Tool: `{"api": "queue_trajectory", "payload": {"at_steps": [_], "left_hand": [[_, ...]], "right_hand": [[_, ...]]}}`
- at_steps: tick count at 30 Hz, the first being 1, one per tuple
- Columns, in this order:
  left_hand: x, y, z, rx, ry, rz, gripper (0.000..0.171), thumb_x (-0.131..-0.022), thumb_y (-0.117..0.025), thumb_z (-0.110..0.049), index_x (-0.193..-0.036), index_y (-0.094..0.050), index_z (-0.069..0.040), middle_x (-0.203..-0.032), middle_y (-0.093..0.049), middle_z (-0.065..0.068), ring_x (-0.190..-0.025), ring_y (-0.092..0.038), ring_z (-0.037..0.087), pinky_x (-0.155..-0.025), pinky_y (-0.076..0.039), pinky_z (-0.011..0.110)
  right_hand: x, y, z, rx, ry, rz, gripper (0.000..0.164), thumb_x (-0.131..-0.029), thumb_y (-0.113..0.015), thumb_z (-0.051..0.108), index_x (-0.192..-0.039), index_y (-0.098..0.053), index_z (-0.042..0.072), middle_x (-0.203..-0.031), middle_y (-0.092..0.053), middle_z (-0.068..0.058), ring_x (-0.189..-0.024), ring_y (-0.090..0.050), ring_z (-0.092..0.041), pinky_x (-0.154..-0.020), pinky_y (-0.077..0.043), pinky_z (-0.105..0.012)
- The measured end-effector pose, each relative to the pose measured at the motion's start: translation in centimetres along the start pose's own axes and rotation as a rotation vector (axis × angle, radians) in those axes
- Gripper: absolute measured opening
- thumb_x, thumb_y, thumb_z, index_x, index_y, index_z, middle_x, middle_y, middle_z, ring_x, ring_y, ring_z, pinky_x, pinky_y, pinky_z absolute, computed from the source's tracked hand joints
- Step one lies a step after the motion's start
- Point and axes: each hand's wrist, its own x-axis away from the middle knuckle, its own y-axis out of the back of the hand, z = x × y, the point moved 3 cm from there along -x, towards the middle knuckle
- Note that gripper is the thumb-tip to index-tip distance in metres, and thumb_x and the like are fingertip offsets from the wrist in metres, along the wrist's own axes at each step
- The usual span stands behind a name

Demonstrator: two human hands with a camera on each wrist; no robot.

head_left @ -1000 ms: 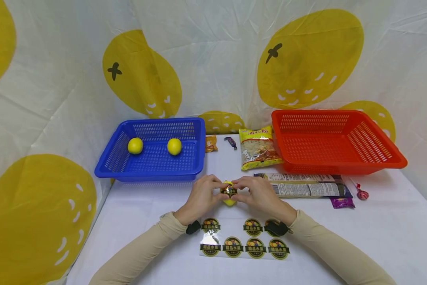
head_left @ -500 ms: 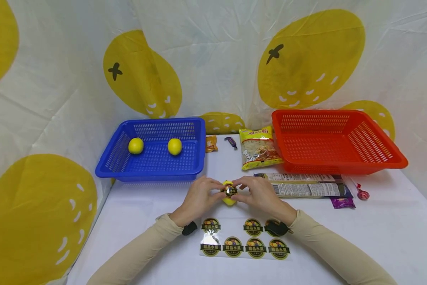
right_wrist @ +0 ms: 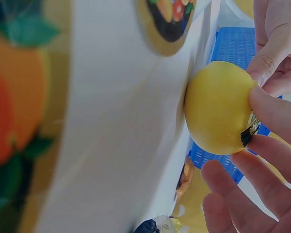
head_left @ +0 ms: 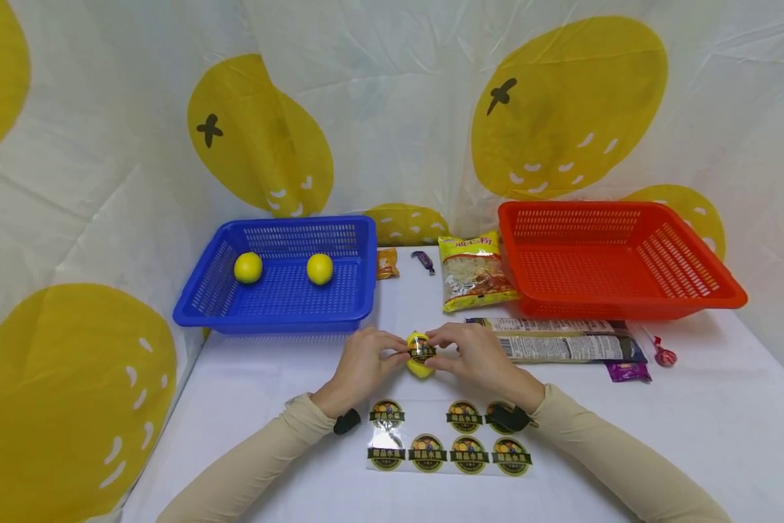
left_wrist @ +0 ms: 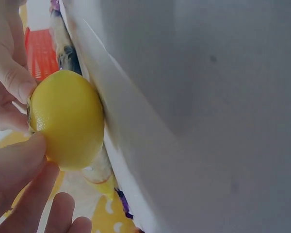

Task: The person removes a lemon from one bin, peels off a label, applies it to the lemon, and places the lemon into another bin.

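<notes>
Lying in the blue basket point(head_left: 274, 320): two lemons point(head_left: 248, 268); fingers point(right_wrist: 279, 112) hold another lemon point(left_wrist: 70, 121).

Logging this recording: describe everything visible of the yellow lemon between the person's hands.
The yellow lemon is a rounded oval with smooth, slightly shiny skin; whether it is real fruit I cannot tell. A round, glossy, dark-and-gold sticker covers part of its upper side, though how firmly the edges stick is unclear. It rests on the white table, just beyond the sticker sheet. Fingertips of the left hand and right hand touch it from either side.
</notes>
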Motion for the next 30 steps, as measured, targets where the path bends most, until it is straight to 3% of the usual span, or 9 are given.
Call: {"api": "queue_trajectory", "payload": {"at_steps": [9,20,30], "left_hand": [[0.08,-0.03,-0.15,0.026,-0.014,0.004,0.014,-0.086,-0.083,-0.024,-0.100,-0.083,-0.021,-0.099,-0.081,-0.005,-0.091,-0.073,0.014,-0.081,-0.053,0.033],[0.17,-0.11,-0.31,0.017,0.018,-0.023,0.011,-0.084,-0.085,-0.027,-0.094,-0.084,-0.023,-0.092,-0.081,-0.006,-0.085,-0.070,0.014,-0.080,-0.050,0.034],[0.12,-0.05,-0.40,0.017,0.016,-0.022,0.011,-0.084,-0.085,-0.027,-0.094,-0.084,-0.022,-0.092,-0.081,-0.006,-0.085,-0.070,0.014,-0.079,-0.050,0.033]], "right_hand": [[-0.01,-0.14,-0.11,-0.005,0.001,-0.017,0.031,-0.078,-0.089,0.035,-0.103,-0.081,0.019,-0.113,-0.079,0.004,-0.085,-0.073,-0.010,-0.071,-0.052,-0.026],[0.12,-0.32,-0.01,-0.016,-0.001,-0.012,0.031,-0.078,-0.089,0.034,-0.103,-0.080,0.018,-0.113,-0.079,0.003,-0.086,-0.074,-0.014,-0.070,-0.051,-0.024],[0.04,-0.03,-0.03,-0.049,-0.020,0.020,0.035,-0.080,-0.088,0.033,-0.110,-0.077,0.018,-0.113,-0.079,0.002,-0.089,-0.075,-0.016,-0.074,-0.053,-0.030]]}}
